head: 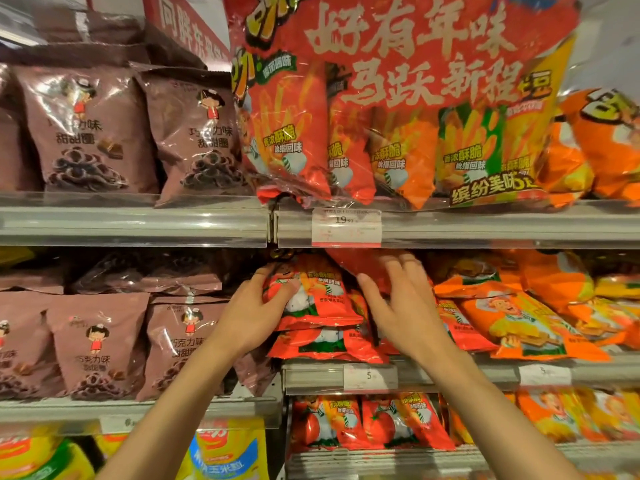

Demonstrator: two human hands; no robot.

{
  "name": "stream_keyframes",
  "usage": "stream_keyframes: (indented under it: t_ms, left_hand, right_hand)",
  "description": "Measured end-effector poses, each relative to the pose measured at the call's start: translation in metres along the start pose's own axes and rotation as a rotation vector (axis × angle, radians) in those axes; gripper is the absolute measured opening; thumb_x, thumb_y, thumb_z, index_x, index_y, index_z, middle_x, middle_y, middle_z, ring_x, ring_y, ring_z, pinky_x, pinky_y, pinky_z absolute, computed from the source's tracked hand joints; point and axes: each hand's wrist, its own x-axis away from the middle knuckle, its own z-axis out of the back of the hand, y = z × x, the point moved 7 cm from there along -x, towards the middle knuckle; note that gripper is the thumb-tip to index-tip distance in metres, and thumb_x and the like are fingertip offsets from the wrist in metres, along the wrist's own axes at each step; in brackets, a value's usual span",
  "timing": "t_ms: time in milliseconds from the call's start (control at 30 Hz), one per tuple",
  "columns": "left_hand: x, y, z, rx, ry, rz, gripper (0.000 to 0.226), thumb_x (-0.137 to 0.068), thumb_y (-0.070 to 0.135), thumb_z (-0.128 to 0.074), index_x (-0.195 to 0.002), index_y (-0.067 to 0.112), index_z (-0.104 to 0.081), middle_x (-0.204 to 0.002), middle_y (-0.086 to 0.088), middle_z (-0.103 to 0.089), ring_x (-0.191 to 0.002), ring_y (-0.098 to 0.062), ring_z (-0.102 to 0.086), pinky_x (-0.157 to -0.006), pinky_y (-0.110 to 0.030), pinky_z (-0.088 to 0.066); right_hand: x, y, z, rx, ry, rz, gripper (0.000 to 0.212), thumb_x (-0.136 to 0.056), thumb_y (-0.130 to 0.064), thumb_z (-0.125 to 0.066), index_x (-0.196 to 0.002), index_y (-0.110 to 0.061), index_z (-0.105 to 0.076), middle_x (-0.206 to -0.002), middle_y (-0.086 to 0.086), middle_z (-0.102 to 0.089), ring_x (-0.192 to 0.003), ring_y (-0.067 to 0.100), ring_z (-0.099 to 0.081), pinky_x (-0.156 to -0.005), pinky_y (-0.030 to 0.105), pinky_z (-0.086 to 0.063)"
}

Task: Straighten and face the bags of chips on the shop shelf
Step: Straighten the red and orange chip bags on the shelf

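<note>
Both bare forearms reached up and forward from the bottom of the view, converging slightly. The left hand [254, 311] was turned palm inward, fingers curled with the thumb raised. The right hand [403, 303] lay palm forward, its fingers extended and slightly spread, blurred at the tips.

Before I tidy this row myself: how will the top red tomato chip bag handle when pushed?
The red tomato chip bag looks puffed, so probably light and squashy. Its glossy film may slide off the stacked bag beneath. The left hand grips its edge, likely steadying it.
</note>
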Motion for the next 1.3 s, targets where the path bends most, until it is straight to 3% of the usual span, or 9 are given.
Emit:
stream_keyframes:
  t_ms: [133, 300, 467, 567, 733, 800, 900, 1000, 1300]
  left_hand:
    - [0.003, 0.002, -0.002, 0.030, 0.019, -0.011, 0.076, -0.088, 0.069, -0.052, -0.150, 0.027, -0.038, -0.128, 0.005, -0.061, -0.115, -0.016, -0.060, -0.098, -0.036, -0.048]
    - [0.003, -0.002, -0.001, 0.000, 0.038, 0.011, 0.089, -0.077, 0.083, -0.047, -0.148, 0.031, -0.038, -0.135, -0.001, -0.057, -0.120, -0.022, -0.058, -0.102, -0.045, -0.048]
    - [0.006, 0.001, 0.000, -0.032, 0.056, -0.002, 0.099, -0.070, 0.091, -0.041, -0.149, 0.031, -0.037, -0.140, -0.002, -0.051, -0.121, -0.024, -0.057, -0.101, -0.049, -0.050]
    - [0.010, 0.004, 0.000, -0.052, 0.067, 0.005, 0.092, -0.079, 0.083, -0.044, -0.152, 0.028, -0.033, -0.143, -0.006, -0.043, -0.126, -0.028, -0.053, -0.104, -0.048, -0.046]
    - [0.010, -0.001, 0.000, -0.050, 0.078, 0.016, 0.074, -0.089, 0.072, -0.047, -0.149, 0.030, -0.036, -0.141, -0.006, -0.044, -0.125, -0.029, -0.053, -0.102, -0.046, -0.046]
    - [0.010, -0.003, 0.000, -0.041, 0.067, 0.015, 0.081, -0.085, 0.079, -0.044, -0.149, 0.031, -0.036, -0.140, -0.005, -0.046, -0.122, -0.027, -0.055, -0.101, -0.048, -0.048]
    - [0.011, -0.004, 0.000, -0.042, 0.063, 0.024, 0.084, -0.082, 0.082, -0.042, -0.149, 0.032, -0.035, -0.141, -0.005, -0.045, -0.123, -0.028, -0.055, -0.101, -0.050, -0.048]
    - [0.012, -0.003, 0.001, -0.043, 0.067, 0.014, 0.077, -0.087, 0.075, -0.045, -0.150, 0.031, -0.034, -0.140, -0.005, -0.044, -0.125, -0.028, -0.053, -0.103, -0.049, -0.047]
    - [0.013, -0.003, 0.005, -0.029, 0.090, 0.005, 0.072, -0.092, 0.066, -0.049, -0.151, 0.029, -0.033, -0.142, -0.005, -0.042, -0.128, -0.028, -0.050, -0.103, -0.044, -0.045]
  right_hand:
    - [-0.014, 0.040, 0.000, 0.352, -0.058, -0.134, 0.067, -0.095, -0.042, -0.059, -0.140, 0.005, -0.045, -0.134, 0.030, -0.052, -0.125, 0.043, -0.047, -0.108, 0.047, -0.038]
    - [-0.019, 0.051, -0.010, 0.541, -0.148, -0.125, 0.066, -0.094, -0.057, -0.052, -0.138, -0.008, -0.048, -0.128, 0.015, -0.062, -0.120, 0.032, -0.056, -0.104, 0.042, -0.041]
    - [-0.017, 0.043, 0.002, 0.427, 0.031, -0.167, 0.071, -0.089, -0.064, -0.057, -0.130, -0.006, -0.059, -0.126, 0.018, -0.062, -0.118, 0.035, -0.056, -0.097, 0.044, -0.045]
    - [-0.012, 0.033, 0.001, 0.371, 0.047, -0.126, 0.077, -0.085, -0.069, -0.058, -0.129, -0.006, -0.061, -0.125, 0.020, -0.058, -0.118, 0.037, -0.052, -0.098, 0.045, -0.046]
    - [0.001, 0.044, -0.011, -0.078, -0.210, -0.049, 0.072, -0.080, -0.078, -0.050, -0.137, -0.034, -0.046, -0.153, 0.004, -0.028, -0.142, 0.024, -0.033, -0.114, 0.041, -0.036]
    - [0.000, 0.052, -0.012, -0.132, -0.333, -0.063, 0.067, -0.079, -0.078, -0.050, -0.134, -0.043, -0.036, -0.151, -0.002, -0.031, -0.140, 0.019, -0.038, -0.111, 0.038, -0.037]
    - [-0.013, 0.059, -0.013, -0.072, -0.407, -0.097, 0.085, -0.078, -0.078, -0.053, -0.144, -0.032, -0.027, -0.144, 0.004, -0.045, -0.124, 0.018, -0.050, -0.106, 0.036, -0.041]
    - [-0.021, 0.062, -0.019, -0.009, -0.485, -0.114, 0.099, -0.079, -0.077, -0.056, -0.156, -0.029, -0.016, -0.157, 0.007, -0.036, -0.143, 0.027, -0.037, -0.117, 0.041, -0.033]
    - [-0.012, 0.049, -0.018, -0.099, -0.265, -0.239, 0.095, -0.076, -0.080, -0.053, -0.154, -0.030, -0.031, -0.154, 0.013, -0.034, -0.146, 0.030, -0.023, -0.118, 0.044, -0.030]
